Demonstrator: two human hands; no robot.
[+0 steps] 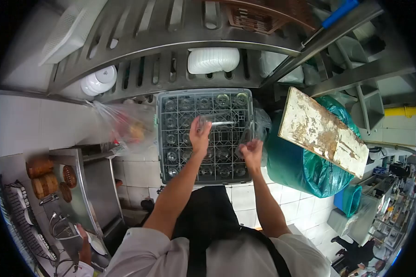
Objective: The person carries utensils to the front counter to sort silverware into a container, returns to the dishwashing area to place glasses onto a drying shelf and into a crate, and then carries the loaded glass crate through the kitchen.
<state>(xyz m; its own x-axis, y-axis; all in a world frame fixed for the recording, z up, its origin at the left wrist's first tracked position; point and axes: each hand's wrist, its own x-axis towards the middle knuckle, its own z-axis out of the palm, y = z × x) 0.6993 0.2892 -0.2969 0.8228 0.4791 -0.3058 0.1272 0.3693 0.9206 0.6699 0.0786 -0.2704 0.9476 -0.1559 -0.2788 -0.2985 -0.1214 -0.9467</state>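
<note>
A grey glass rack point(158, 138) with a grid of compartments stands in front of me, and clear glasses point(171, 156) sit in many of them. Over its middle, my left hand point(200, 135) is closed around a clear drinking glass point(222, 121) tilted onto its side, pointing right. My right hand point(252, 151), near the rack's right edge, grips another clear glass point(247, 136). That one is partly hidden by the fingers and hard to make out against the grid.
Slatted metal shelves hold stacked white plates point(213, 61) and white crockery point(99, 81). A clear plastic bag point(129, 124) hangs left. A worn board point(323, 131) lies on a green-lined bin point(286, 157) at right. Another person's hand point(84, 242) is by the sink, lower left.
</note>
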